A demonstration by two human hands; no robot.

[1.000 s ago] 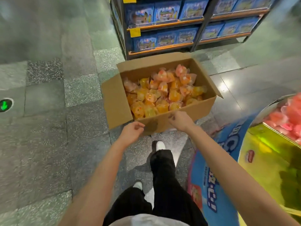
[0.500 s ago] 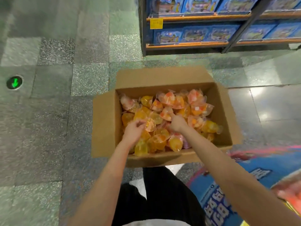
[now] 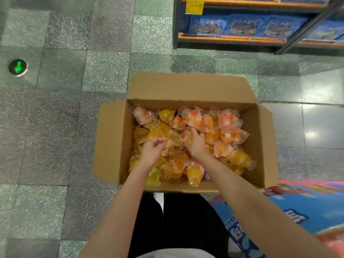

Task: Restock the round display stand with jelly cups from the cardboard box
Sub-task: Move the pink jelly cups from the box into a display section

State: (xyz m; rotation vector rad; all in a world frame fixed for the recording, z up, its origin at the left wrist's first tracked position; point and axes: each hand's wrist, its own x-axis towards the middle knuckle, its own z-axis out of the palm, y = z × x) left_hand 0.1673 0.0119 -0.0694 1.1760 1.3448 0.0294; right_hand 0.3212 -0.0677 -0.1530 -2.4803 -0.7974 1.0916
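Hands (image 3: 152, 152) now deeper among jelly cups (image 3: 193, 118)

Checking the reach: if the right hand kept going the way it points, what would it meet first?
The right hand points deeper into the cardboard box; it would probably meet the pink-and-white jelly cup just ahead, though depth is unclear.

Bright overhead light is glaring off the polished floor tiles (image 3: 309, 135) at right. The whole picture is looking soft, with the shelf (image 3: 242, 39) and the near forearms smearing. Wide-angle bending is curving the edges. Shadows are staying faint inside the cardboard box (image 3: 111, 140).
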